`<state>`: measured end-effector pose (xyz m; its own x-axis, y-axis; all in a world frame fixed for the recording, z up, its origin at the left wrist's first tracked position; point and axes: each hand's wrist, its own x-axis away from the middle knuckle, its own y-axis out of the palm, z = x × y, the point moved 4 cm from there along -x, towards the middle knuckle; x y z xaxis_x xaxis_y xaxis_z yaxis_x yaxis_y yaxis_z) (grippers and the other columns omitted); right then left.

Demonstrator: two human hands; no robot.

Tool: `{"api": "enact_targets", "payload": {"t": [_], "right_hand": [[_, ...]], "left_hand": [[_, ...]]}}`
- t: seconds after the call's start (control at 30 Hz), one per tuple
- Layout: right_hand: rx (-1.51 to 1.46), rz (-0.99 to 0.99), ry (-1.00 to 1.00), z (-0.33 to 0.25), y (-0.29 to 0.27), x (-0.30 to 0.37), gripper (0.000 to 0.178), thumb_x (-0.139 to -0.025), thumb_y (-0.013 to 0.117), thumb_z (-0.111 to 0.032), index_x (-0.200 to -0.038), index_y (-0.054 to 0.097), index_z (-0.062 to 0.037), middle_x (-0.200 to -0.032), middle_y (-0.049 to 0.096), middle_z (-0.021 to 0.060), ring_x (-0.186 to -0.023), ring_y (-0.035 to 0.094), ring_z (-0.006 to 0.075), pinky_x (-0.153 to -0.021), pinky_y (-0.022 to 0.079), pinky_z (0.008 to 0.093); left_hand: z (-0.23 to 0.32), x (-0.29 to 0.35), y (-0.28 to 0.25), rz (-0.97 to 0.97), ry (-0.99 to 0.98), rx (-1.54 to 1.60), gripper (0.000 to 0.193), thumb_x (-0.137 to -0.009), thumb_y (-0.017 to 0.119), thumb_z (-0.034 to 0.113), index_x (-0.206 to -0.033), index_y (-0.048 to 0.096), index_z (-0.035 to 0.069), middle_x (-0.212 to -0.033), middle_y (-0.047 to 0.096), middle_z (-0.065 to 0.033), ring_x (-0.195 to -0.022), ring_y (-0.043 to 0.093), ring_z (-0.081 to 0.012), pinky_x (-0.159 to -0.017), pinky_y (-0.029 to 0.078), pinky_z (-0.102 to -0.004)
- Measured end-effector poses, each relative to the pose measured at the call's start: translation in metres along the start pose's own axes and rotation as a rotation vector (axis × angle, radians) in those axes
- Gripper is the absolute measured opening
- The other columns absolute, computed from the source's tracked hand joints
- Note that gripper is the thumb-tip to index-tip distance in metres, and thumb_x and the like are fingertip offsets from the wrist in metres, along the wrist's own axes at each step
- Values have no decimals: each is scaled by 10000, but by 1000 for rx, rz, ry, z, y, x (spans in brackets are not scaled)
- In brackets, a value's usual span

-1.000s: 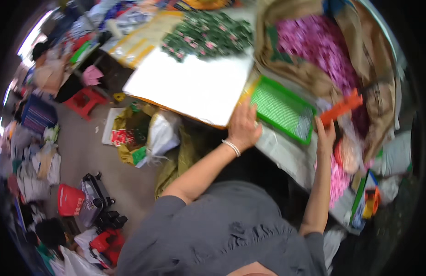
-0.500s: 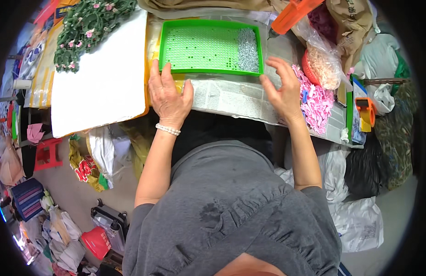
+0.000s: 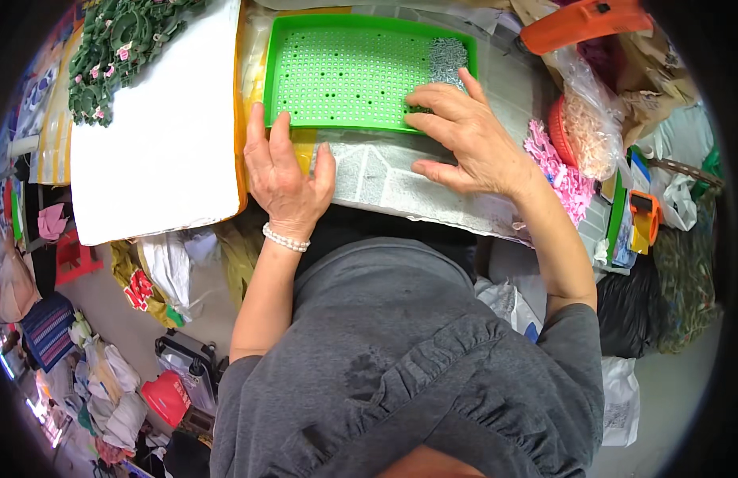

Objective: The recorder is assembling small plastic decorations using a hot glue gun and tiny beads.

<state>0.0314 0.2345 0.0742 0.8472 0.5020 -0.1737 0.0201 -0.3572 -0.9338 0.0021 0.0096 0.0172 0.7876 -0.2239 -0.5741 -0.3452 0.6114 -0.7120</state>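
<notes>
A bright green rectangular tray [image 3: 349, 72] lies on the table, its floor covered with a grid of small holes, some of them dark. Small silvery metal pieces, perhaps screws, form a pile [image 3: 449, 56] at its right end. My left hand [image 3: 283, 182], with a beaded bracelet at the wrist, has its fingertips at the tray's front left corner, fingers apart. Over the front right part reaches my right hand [image 3: 479, 143], fingers spread, hiding that corner and some of the pile. Nothing shows in either hand.
A white board [image 3: 158, 143] and green garlands with pink flowers [image 3: 118, 48] lie on the left. To the right are pink pieces [image 3: 564, 179], a red basket [image 3: 562, 131], a bag of pale bits [image 3: 592, 143] and an orange tool [image 3: 580, 28] above the table.
My right hand has moved from the tray's right side inward over its front right part. My left hand stays at the front left corner. The whole view has shifted slightly.
</notes>
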Motion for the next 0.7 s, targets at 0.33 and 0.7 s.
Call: {"api": "enact_targets", "payload": {"t": [0.33, 0.7], "right_hand": [[-18, -173, -6, 17, -2, 8, 432, -778, 681, -332, -1070, 607, -23, -1143, 579, 117, -1142, 539, 292, -1119, 228, 541], [-45, -59, -33, 26, -3, 21, 399, -746, 718, -247, -1053, 598, -23, -1090, 584, 100, -1137, 537, 266, -1090, 302, 530]], "left_hand": [[1, -2, -1, -8, 4, -18, 619, -677, 728, 156, -1231, 511, -13, -1355, 437, -271, -1180, 481, -418, -976, 429, -446], [1, -1, 0, -11, 11, -11, 611, -682, 721, 153, -1227, 507, -24, -1358, 434, -277, -1207, 469, -422, -993, 425, -450]]}}
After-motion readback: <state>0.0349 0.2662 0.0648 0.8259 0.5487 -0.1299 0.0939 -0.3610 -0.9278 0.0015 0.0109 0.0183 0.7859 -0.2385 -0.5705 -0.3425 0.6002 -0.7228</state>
